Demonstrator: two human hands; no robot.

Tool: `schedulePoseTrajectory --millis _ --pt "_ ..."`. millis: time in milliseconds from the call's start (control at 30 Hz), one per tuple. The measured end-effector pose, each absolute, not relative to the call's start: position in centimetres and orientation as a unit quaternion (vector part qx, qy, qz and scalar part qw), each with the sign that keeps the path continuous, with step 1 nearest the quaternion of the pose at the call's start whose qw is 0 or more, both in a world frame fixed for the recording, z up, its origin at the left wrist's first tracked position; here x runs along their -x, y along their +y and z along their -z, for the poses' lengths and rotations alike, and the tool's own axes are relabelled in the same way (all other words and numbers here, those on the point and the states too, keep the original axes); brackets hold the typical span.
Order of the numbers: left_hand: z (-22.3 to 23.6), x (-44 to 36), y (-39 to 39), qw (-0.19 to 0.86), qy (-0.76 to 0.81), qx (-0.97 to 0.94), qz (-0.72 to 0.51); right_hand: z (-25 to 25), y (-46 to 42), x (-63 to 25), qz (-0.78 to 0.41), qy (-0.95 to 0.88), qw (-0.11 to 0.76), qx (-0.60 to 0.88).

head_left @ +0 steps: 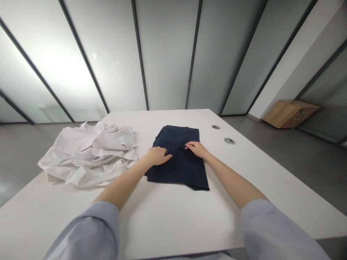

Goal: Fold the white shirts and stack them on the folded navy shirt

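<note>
A navy garment (179, 166), folded into a rough rectangle, lies flat on the white table (176, 213). Its exact kind cannot be made out. My left hand (157, 156) rests on its left side, thumb apart from the fingers and palm down. On the right side of the cloth is my right hand (197, 148), its fingers loosely bent and pointing inward, with no fabric visibly gripped. The garment's lower right corner sticks out toward me.
A crumpled heap of white cloth (94, 155) sits at the table's left edge. Two round cable grommets (230, 141) are set in the tabletop at right. Frosted glass panels (165, 54) stand behind the table, and a wooden cabinet (290, 113) is on the floor at far right.
</note>
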State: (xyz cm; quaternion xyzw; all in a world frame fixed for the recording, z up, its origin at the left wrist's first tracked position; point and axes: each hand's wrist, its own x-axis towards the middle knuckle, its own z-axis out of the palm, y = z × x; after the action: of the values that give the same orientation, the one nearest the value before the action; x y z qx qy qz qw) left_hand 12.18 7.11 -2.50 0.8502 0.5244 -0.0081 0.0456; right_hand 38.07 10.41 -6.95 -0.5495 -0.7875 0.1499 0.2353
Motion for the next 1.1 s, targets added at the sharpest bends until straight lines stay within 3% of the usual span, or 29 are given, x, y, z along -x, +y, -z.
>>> schedulePoseTrajectory --millis 100,200,300,433,567,767,900,1000,1100 --pt "2.7 -10.7 9.8 0.035 0.615 -0.785 -0.063 6.9 10.1 -39.7 -0.078 -0.719 0.266 0.637" --pt "4.4 -10.1 12.3 0.027 0.698 -0.71 -0.082 6.8 9.7 -40.7 -0.012 -0.644 0.193 0.74" --pt "6.4 -10.5 13.4 0.044 0.696 -0.711 -0.088 6.9 9.3 -40.9 -0.01 -0.605 0.134 0.784" --pt "7.6 -10.8 13.8 0.089 0.657 -0.734 -0.148 7.4 9.2 -40.5 -0.036 -0.606 0.139 0.783" --pt "7.6 -10.6 14.0 0.206 0.634 -0.702 -0.253 8.0 10.0 -40.4 -0.099 -0.597 0.225 0.764" --pt "7.9 -10.5 14.4 0.473 0.57 -0.508 -0.44 9.0 10.9 -41.1 -0.295 -0.514 0.417 0.689" --pt "8.0 -10.0 14.7 0.534 0.496 -0.482 -0.486 9.0 10.8 -41.1 -0.352 -0.472 0.505 0.631" --pt "7.7 -9.4 14.6 0.558 0.487 -0.51 -0.438 8.6 10.8 -41.1 -0.325 -0.54 0.509 0.586" --pt "7.2 -8.7 14.3 0.542 0.489 -0.583 -0.356 8.1 10.8 -41.4 -0.294 -0.619 0.444 0.577"
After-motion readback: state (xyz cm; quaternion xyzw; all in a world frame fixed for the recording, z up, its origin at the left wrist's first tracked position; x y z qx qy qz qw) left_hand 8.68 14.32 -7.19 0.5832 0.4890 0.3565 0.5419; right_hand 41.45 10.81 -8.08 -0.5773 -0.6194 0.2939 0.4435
